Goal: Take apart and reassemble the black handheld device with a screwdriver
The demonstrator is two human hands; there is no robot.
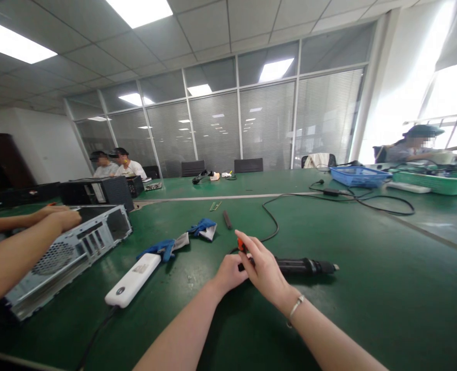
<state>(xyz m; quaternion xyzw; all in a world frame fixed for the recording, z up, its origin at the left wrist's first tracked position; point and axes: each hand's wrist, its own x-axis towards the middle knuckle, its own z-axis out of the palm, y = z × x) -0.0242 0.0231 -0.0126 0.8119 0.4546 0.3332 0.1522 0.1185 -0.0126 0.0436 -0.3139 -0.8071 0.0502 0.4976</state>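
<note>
A black electric screwdriver (302, 266) lies on the green table (368, 299), its tip pointing right. My left hand (228, 273) is closed round its rear end. My right hand (265, 268) lies over the same end, fingers curled, with the fingertips at an orange part (241, 246) of the tool. A black cable (275, 221) runs from the tool's rear away across the table to an adapter (332, 191).
A white power strip (133, 281) and blue-and-white gloves (162, 249) lie to the left. A co-worker's hands (58, 219) rest on an open computer case (69, 247). Blue (358, 176) and green (437, 183) baskets stand far right, near a seated person. Two people sit at the back left.
</note>
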